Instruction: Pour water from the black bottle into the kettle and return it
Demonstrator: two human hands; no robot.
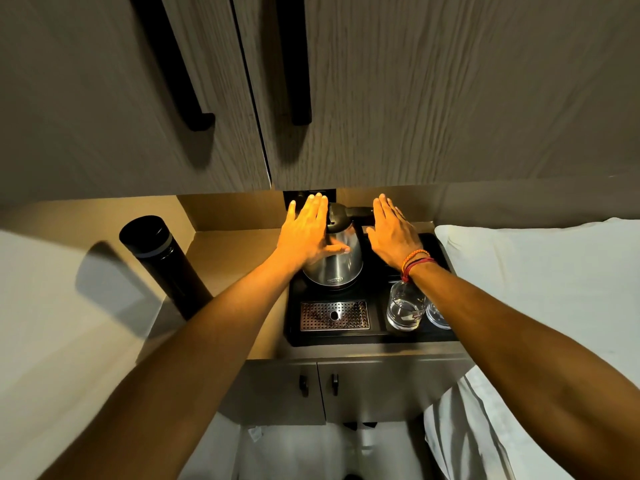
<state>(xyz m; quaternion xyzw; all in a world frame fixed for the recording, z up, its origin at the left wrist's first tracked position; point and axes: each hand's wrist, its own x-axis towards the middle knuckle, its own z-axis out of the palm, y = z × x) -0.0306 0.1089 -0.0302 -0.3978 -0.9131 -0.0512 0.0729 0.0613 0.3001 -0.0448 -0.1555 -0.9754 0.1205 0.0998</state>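
Note:
A steel kettle (pixel 341 263) with a black lid and handle stands on a black tray (pixel 294 306) on the counter. My left hand (pixel 306 233) lies flat with fingers spread over the kettle's left side, its thumb against the steel body. Just right of the kettle my right hand (pixel 393 230) hovers flat and open near the handle, holding nothing. Far to the left on the counter, apart from both hands, the tall black bottle (pixel 162 261) stands upright with its cap on.
Two clear glasses (pixel 405 310) stand at the tray's right, under my right wrist. A perforated metal drip grate (pixel 334 315) sits at the tray's front. Wooden cabinet doors with black handles (pixel 294 64) hang low overhead. White bedding (pixel 536 271) lies to the right.

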